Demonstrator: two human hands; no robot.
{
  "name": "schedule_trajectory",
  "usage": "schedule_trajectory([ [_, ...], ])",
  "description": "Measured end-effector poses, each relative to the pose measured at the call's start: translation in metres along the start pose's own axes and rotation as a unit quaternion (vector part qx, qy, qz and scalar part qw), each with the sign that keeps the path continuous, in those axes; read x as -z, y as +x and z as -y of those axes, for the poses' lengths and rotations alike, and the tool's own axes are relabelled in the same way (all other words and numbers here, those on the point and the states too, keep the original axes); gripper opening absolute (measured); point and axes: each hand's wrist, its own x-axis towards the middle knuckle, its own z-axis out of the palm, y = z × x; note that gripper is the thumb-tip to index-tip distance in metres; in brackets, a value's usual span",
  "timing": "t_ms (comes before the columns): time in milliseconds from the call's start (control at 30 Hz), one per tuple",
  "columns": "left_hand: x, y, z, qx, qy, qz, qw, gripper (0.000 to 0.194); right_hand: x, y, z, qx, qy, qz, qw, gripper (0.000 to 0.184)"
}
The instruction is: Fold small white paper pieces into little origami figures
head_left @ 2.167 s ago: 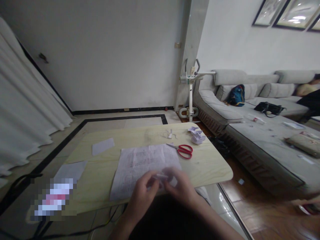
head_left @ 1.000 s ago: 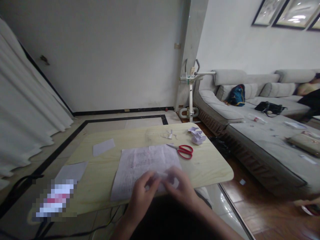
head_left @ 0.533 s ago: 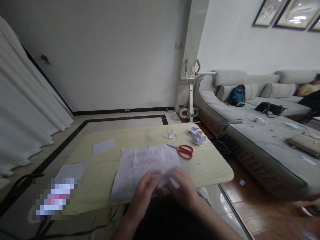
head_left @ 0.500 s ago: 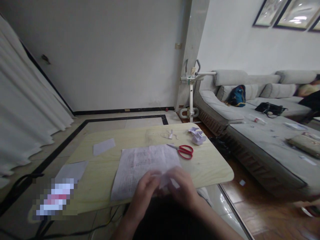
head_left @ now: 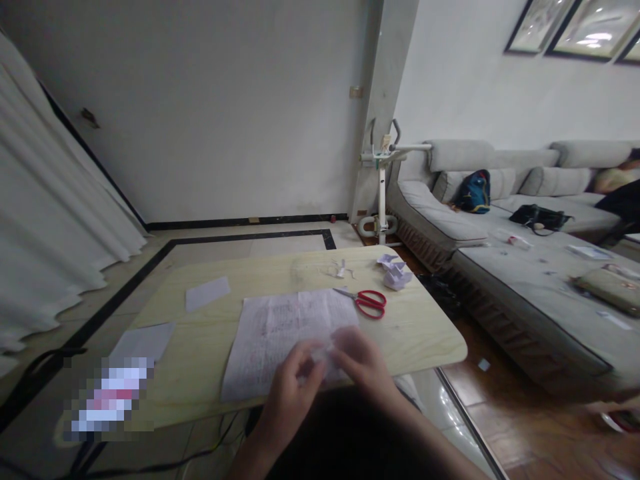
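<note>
My left hand (head_left: 301, 370) and my right hand (head_left: 363, 360) meet over the near edge of the table, fingers curled around a small piece of white paper (head_left: 320, 355). The paper is blurred and mostly covered by my fingers. Beneath and beyond my hands lies a large creased sheet of printed paper (head_left: 270, 340). Scissors with red handles (head_left: 370, 304) rest at its upper right corner, blades pointing left. Crumpled paper (head_left: 397, 275) sits farther right, and small paper scraps (head_left: 341, 270) lie behind the sheet.
The wooden table (head_left: 425, 340) also bears a white paper piece (head_left: 207, 293) and another paper (head_left: 145, 341) at its left. A pixelated object (head_left: 113, 393) covers the left corner. To the right stands a grey sofa (head_left: 525, 287) with bags; a person sits at its far end.
My right hand has shifted slightly and its fingers have closed in toward my left. The white paper piece between my hands shows less than before. Things on the table have stayed put.
</note>
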Motion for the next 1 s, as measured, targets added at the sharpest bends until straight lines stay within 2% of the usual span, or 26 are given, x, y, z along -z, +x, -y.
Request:
schedule_trajectory([
  [167, 0.008, 0.003, 0.006, -0.154, 0.148, -0.068, 0.975, 0.019, 0.000, 0.003, 0.006, -0.036, 0.053, 0.003, 0.998, 0.025],
  [267, 0.012, 0.005, 0.006, -0.209, 0.187, -0.067, 0.957, 0.015, -0.002, 0.004, 0.012, -0.052, 0.058, 0.006, 0.997, 0.028],
  [533, 0.014, 0.008, 0.003, -0.217, 0.218, -0.014, 0.952, 0.011, 0.001, 0.003, 0.018, -0.084, 0.044, 0.011, 0.995, 0.032],
  [667, 0.014, 0.008, 0.005, -0.216, 0.224, -0.028, 0.950, 0.009, 0.001, 0.003, 0.021, -0.086, 0.042, 0.017, 0.995, 0.033],
  [833, 0.015, 0.007, 0.005, -0.265, 0.279, -0.062, 0.921, 0.013, -0.001, 0.004, 0.018, -0.092, 0.061, 0.023, 0.994, 0.034],
  [1000, 0.013, 0.006, 0.001, -0.260, 0.294, -0.051, 0.918, 0.013, -0.002, 0.003, 0.015, -0.087, 0.063, 0.021, 0.994, 0.034],
])
